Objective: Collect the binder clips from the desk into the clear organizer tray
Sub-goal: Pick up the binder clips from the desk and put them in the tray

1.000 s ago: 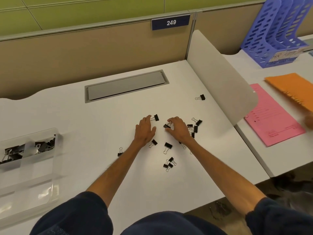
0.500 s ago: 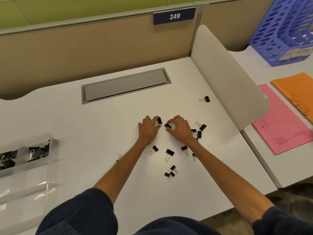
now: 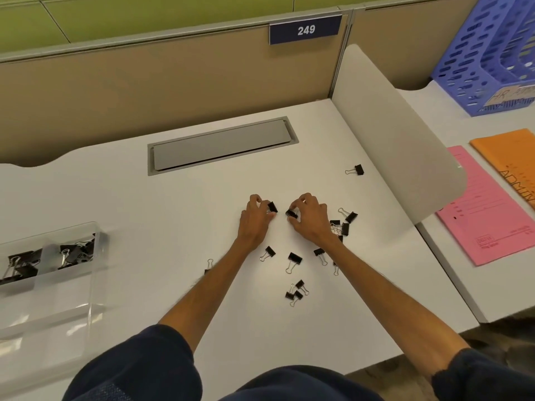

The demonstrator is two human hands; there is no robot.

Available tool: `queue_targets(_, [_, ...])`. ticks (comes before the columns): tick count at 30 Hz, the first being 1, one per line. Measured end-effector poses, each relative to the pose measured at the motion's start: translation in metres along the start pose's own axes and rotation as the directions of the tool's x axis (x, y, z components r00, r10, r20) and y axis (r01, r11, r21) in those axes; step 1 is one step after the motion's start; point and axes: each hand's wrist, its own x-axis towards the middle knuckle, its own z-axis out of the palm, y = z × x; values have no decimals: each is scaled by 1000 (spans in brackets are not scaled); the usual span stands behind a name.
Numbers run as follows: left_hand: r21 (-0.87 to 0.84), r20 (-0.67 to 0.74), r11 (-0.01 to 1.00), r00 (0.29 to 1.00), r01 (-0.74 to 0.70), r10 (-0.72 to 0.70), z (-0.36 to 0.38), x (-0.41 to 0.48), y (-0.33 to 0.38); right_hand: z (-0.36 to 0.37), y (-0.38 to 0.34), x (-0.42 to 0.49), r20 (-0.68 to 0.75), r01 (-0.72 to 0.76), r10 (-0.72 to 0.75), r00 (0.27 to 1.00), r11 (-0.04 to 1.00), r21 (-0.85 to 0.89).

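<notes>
Several black binder clips lie scattered on the white desk [image 3: 173,204]. My left hand [image 3: 254,222] pinches one black clip [image 3: 272,207] between fingertips and thumb. My right hand [image 3: 311,219] pinches another clip [image 3: 291,214] just beside it. Loose clips lie below my wrists, among them one [image 3: 294,259] in the middle and a pair [image 3: 295,292] nearer me. A small cluster [image 3: 343,224] sits right of my right hand, and a lone clip [image 3: 358,169] lies farther back. The clear organizer tray [image 3: 72,287] stands at the far left, with several clips in its back compartments.
A grey cable hatch [image 3: 221,144] is set into the desk behind my hands. A white curved divider [image 3: 399,134] bounds the desk on the right. Beyond it lie a pink sheet [image 3: 489,224], an orange folder [image 3: 509,157] and blue file racks [image 3: 492,53].
Both hands went from lying over the clips to curling their fingers round one clip each. The camera has shifted slightly, so the tray sits farther left in view.
</notes>
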Motion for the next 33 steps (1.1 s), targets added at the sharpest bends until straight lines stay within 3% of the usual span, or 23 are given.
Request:
queue_targets(10, [-8,10,1000,1000,-5,5,-25,-25,-11,-2,-25,-5,-47,45,-41,998,996,81])
queue_targets(33, [10,-310,985,937,172,-161,-145,-136,-160,63,-237,6,18,329,-356,934,879,345])
